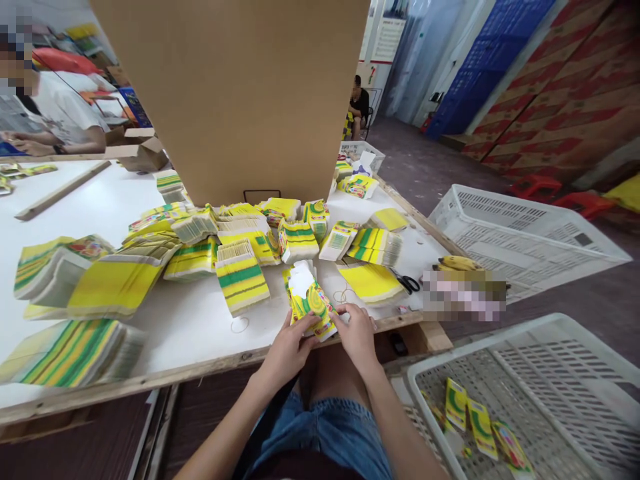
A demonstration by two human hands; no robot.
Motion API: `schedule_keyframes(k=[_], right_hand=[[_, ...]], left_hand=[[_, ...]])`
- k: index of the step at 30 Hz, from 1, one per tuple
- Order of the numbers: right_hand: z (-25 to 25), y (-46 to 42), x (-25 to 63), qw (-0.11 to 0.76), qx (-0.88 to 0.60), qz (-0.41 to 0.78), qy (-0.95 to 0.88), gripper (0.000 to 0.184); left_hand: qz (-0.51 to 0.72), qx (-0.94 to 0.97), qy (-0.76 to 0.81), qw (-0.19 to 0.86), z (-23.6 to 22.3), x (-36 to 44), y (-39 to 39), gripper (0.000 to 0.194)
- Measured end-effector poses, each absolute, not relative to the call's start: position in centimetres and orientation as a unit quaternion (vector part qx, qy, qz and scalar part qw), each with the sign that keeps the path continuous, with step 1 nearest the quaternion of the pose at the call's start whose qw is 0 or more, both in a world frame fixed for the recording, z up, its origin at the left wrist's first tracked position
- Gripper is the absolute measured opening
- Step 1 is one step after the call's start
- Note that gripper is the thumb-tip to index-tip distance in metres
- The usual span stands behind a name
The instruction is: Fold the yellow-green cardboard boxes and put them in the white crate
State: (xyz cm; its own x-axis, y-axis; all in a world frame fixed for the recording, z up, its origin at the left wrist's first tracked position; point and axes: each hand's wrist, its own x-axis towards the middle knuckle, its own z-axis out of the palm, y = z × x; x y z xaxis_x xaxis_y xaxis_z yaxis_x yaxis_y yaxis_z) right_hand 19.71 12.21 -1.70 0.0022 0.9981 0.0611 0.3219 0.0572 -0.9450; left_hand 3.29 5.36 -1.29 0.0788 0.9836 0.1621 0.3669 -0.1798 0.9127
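Pointing away, long axis slanting left: yellow packet (316, 297)

Yellow printed packets (316, 299), small bunch, loosely overlapping, edges not aligned. Print: green rounded motif on yellow, red and multicolor patches toward lower edge. White piece (301, 277) over far end, irregular outline, covers part of print; can't tell if separate or a packet's back. Bunch lies slanted, far end to left, near end to right, at near edge of white surface (195, 330). Held at near end, partly covered there. Exact count unclear.
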Motion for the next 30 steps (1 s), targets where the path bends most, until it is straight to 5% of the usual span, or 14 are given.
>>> schedule_keyframes(k=[6,12,25,30], right_hand=[[-0.8,9.8,20.4,0.469,-0.511,0.530,-0.488,0.041],[0.5,7.3,18.6,0.469,-0.449,0.676,-0.348,0.042],[1.1,6.3,18.3,0.460,-0.463,0.597,-0.466,0.038],[0.7,5.8,18.2,0.444,-0.486,0.548,-0.516,0.034]], left_hand=[[0.647,0.363,0.477,0.472,0.0,3.8,5.3,0.052],[0.602,0.249,0.268,0.710,0.4,4.4,5.3,0.055],[0.599,0.252,0.283,0.705,0.8,4.3,5.0,0.049],[0.618,0.222,0.347,0.669,0.7,4.7,5.2,0.032]])
